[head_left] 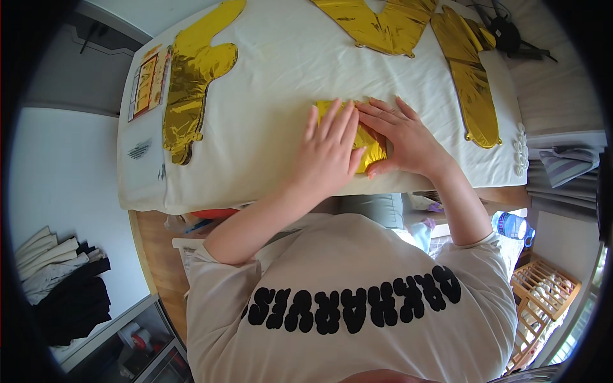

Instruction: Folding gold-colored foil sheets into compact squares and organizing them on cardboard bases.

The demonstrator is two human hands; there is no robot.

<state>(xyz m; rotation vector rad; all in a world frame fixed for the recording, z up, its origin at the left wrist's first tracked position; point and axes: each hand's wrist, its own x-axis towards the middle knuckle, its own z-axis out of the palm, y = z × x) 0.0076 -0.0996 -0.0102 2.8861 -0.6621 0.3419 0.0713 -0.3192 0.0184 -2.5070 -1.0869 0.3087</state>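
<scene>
A small, flat piece of shiny gold foil (370, 142), apparently a folded foil balloon, lies on the white cloth near the table's front edge. My left hand (329, 150) rests flat over its left part, fingers stretched and thumb out to the right. Across its right side spreads my right hand (408, 139), with the fingertips at the far edge and the thumb at the near one. Both hands hide much of the foil. Other flat gold foil balloons lie around: one at the left (188, 96), one at the far middle (386, 29) and another at the right (469, 89).
White cloth (255, 147) covers the table. At its left lie a printed sheet (148, 86) and a clear bag (142, 152). A black object (504, 33) is at the far right, white ribbon coils (521, 153) at the right edge. A blue water jug (511, 225) stands below.
</scene>
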